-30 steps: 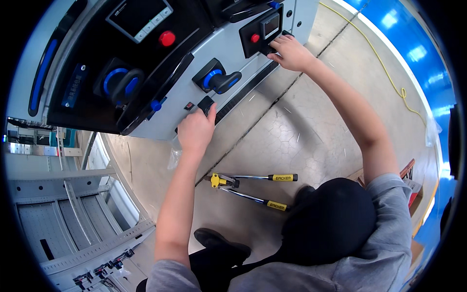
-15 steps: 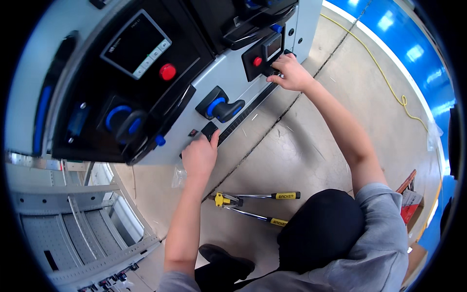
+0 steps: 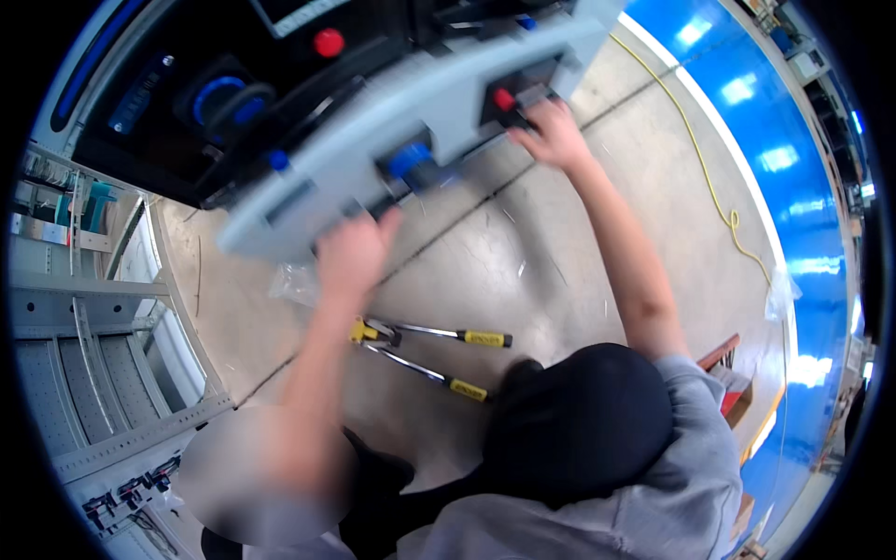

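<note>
A light grey drawer unit (image 3: 322, 191), smeared by motion, juts out at the foot of a cabinet with black-fronted units (image 3: 308, 79). Its front carries a blue-and-black rotary handle (image 3: 411, 163) and, near the right end, a red button (image 3: 504, 100). My left hand (image 3: 353, 250) is closed on a black grip at the lower left of the front, thumb stretched out; blur hides the fingertips. At the right end, my right hand (image 3: 555, 135) curls its fingers over another black grip beside the red button, its thumb below.
Bolt cutters (image 3: 425, 355) with yellow-and-black grips lie on the floor near my knee (image 3: 579, 420). A clear plastic bag (image 3: 296, 283) is left of them. Metal framing (image 3: 89, 364) stands at left; a yellow cord (image 3: 714, 177) runs along the floor at right.
The grey drawer unit has come outward from the cabinet, its left end now exposed. Both hands have moved with it, still on its grips. My viewpoint has shifted too.
</note>
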`<move>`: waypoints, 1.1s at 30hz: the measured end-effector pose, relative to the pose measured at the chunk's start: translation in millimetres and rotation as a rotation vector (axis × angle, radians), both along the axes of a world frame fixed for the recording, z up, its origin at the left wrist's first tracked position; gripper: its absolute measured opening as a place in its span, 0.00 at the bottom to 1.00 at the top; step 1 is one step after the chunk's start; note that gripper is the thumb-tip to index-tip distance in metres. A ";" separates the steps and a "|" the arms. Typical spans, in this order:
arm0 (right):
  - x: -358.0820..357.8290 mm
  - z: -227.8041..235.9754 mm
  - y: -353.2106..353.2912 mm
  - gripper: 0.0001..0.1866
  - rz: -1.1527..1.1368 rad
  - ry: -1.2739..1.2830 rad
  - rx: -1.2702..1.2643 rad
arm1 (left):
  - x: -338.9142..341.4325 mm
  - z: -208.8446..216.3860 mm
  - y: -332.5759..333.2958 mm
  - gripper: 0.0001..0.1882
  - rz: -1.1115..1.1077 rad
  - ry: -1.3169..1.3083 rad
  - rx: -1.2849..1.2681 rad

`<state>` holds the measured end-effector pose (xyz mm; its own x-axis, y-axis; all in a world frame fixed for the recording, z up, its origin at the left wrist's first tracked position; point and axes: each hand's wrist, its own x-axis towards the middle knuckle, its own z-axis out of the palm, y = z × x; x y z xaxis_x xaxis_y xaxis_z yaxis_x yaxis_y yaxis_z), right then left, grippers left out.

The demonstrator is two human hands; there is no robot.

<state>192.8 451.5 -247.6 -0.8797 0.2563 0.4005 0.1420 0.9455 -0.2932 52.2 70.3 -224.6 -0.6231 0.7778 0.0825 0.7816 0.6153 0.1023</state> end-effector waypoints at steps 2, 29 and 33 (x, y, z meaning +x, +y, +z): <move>55.7 -16.0 -8.4 0.25 0.062 0.172 0.082 | 64.4 -9.9 -15.6 0.35 -0.015 0.167 0.041; 195.6 -29.3 -65.6 0.19 -0.090 0.116 0.062 | 188.5 0.9 -60.3 0.20 -0.120 -0.404 0.316; 230.5 -61.2 -48.7 0.20 -0.198 0.033 -0.039 | 203.1 -27.3 -70.1 0.15 -0.203 -0.342 0.579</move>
